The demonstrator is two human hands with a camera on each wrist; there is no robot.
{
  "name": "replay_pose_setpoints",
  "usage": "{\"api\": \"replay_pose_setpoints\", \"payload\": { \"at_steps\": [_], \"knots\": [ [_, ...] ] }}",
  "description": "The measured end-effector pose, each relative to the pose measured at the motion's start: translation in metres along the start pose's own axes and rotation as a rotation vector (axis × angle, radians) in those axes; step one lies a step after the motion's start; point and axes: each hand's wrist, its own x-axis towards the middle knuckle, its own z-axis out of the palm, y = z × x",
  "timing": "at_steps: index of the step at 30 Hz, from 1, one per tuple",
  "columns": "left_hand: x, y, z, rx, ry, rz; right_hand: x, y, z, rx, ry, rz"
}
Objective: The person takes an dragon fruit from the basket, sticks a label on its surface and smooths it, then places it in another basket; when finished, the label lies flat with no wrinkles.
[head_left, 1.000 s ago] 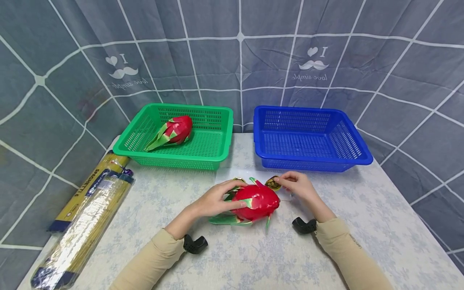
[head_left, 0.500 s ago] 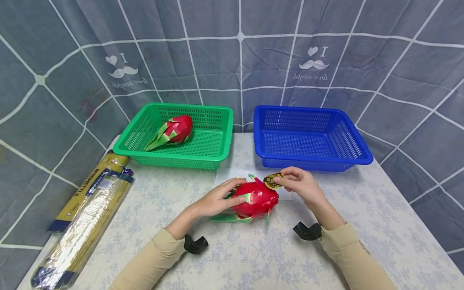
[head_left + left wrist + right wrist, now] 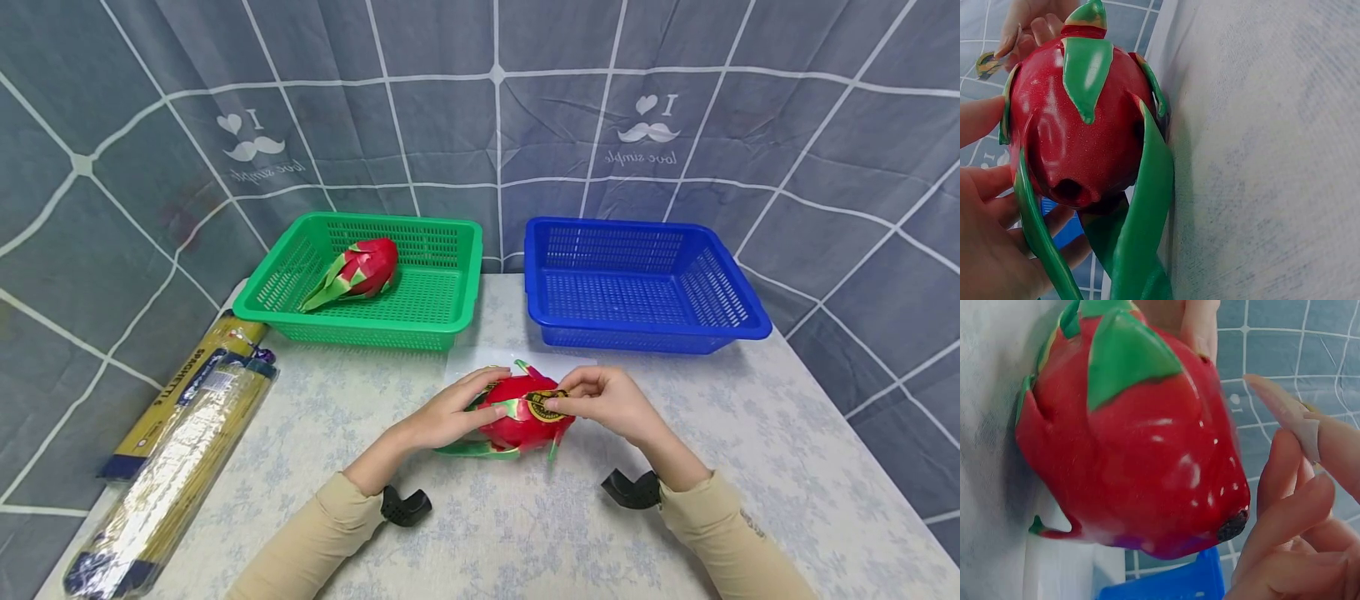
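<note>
A red dragon fruit [image 3: 513, 429] with green leaf tips lies on its side on the table. My left hand [image 3: 446, 412] holds it from the left, thumb on top and fingers round the far side; the left wrist view has the fruit [image 3: 1085, 156] beside the spread fingers. My right hand [image 3: 611, 407] pinches a round black-and-gold sticker [image 3: 546, 406] between thumb and forefinger. From the head, the sticker overlaps the right part of the fruit. In the right wrist view, its whitish back [image 3: 1307, 436] shows at the fingertips, apart from the fruit [image 3: 1147, 475].
A white sheet [image 3: 465, 363] lies behind the fruit, partly hidden. At the back stand a green basket [image 3: 435, 317] with another dragon fruit [image 3: 375, 267] in it and a blue basket [image 3: 622, 300]. Two spaghetti packs [image 3: 180, 442] lie along the left edge. Behind hangs a grey curtain [image 3: 442, 133].
My right hand has carried the sticker up off the white sheet area, then left and toward me over the dragon fruit. My left hand has stayed on the fruit, nearly still.
</note>
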Motion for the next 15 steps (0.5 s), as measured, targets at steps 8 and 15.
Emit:
{"api": "replay_pose_setpoints", "payload": {
  "at_steps": [8,15],
  "knots": [
    [0.0,0.002,0.0,-0.006,-0.006,0.021,0.001,0.002,0.003,-0.036,-0.002,-0.038],
    [-0.001,0.014,-0.002,-0.032,-0.022,0.005,0.003,0.003,0.006,-0.008,0.027,0.033]
  ]
}}
